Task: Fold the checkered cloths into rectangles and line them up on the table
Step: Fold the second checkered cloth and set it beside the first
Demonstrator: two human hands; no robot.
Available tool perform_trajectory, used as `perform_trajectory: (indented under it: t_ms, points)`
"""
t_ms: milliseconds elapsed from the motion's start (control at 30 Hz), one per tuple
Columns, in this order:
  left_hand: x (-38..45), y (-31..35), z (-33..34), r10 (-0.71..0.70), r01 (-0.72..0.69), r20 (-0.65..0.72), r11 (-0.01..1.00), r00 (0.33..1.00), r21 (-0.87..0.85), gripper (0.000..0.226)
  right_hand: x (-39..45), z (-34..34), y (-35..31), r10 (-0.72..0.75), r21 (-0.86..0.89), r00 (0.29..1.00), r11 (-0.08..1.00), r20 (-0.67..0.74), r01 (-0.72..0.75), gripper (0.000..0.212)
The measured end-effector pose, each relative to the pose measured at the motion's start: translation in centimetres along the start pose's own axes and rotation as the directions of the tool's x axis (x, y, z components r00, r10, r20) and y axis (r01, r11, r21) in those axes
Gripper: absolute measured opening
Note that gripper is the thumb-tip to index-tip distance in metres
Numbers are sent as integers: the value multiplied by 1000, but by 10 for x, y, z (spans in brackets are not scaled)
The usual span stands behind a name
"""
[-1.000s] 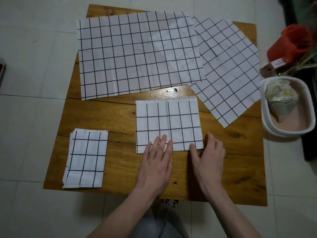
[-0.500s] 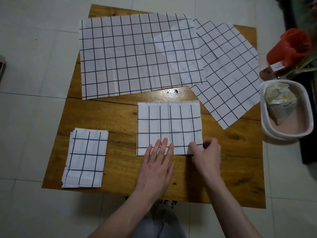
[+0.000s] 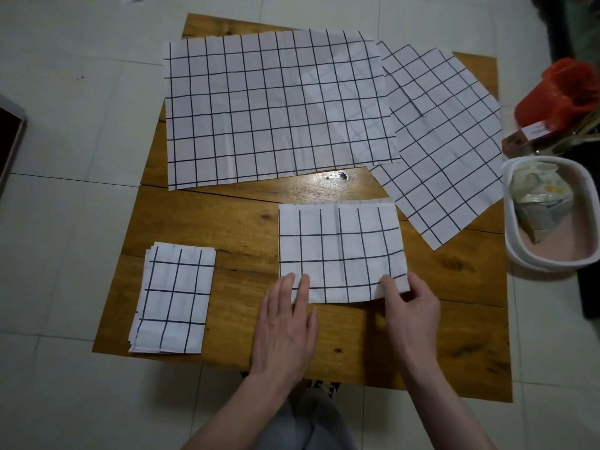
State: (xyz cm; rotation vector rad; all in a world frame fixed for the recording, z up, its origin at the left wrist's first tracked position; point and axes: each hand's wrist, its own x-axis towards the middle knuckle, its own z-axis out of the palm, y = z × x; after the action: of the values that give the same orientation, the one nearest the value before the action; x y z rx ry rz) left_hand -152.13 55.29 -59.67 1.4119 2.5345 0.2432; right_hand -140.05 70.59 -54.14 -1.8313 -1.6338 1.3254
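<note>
At the left of the wooden tabletop [image 3: 207, 222], near its front edge, sits a small stack of folded cloths [image 3: 173, 298], already rectangles, their edges slightly fanned. Next comes the left hand [image 3: 285, 323], fingers straight and flat, fingertips pressing the near left edge of the half-folded cloth [image 3: 341, 251] that lies at the centre front. It works as an anchor and grips nothing.

That cloth looks thin, light and limp, with creases that hold. It probably slides easily on the smooth wood, so one side needs pinning while the other is lifted. The best hold seems to be a corner or the near edge, where all layers can be caught together.

The right hand [image 3: 410, 303] is doing so: thumb on top, fingers curled beneath the near right corner, which is raised a little off the wood.

Behind, a large unfolded cloth [image 3: 276, 108] lies spread flat, and a second unfolded cloth [image 3: 444, 141] lies at an angle on the right, partly tucked under it.
</note>
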Motion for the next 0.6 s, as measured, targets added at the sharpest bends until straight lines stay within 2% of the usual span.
perform_trajectory:
  t_ms: [200,367,500,600]
  points:
    - [3,-8,-8,27,-27,2,996,1000,-85,59,-29,29,-5,-250,-60,967,967,-51,247,36]
    - [4,-17,-17,42,-44,-15,969,999,-245,57,-42,53,4,-523,-210,848,822,89,529,47]
    - [1,-25,-19,38,-39,-9,933,999,-359,61,-46,69,10,-573,-271,787,739,230,617,48]
    - [1,-26,-23,23,-19,3,900,1000,-436,71,-47,80,10,-577,-299,766,706,284,642,49]
